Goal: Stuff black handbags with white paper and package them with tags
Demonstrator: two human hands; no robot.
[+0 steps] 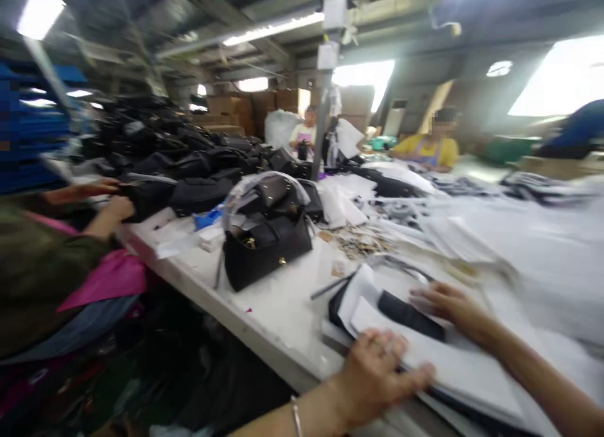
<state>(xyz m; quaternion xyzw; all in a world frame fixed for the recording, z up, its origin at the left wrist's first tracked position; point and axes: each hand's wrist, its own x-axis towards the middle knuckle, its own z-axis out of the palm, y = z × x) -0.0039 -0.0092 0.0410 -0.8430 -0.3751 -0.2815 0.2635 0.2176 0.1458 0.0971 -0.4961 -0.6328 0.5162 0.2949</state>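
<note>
"Paper (pixel 457 371): where is it?"

"Between four and five o'clock in your view, on the table (pixel 278 320), with a black piece (pixel 410 315) showing along its far side. Your left hand (pixel 380 366) lies across it, thumb spread from fingers, probably to keep it flat."

"And the right hand (pixel 450 303)?"

"Yours is by the black piece, fingers bent; blur hides the tips, so I cannot tell whether they pinch anything."

"Why is the bag (pixel 262 264) there?"

"It stands at ten o'clock from the paper, apart from your hands, perhaps to leave you working room."
</note>
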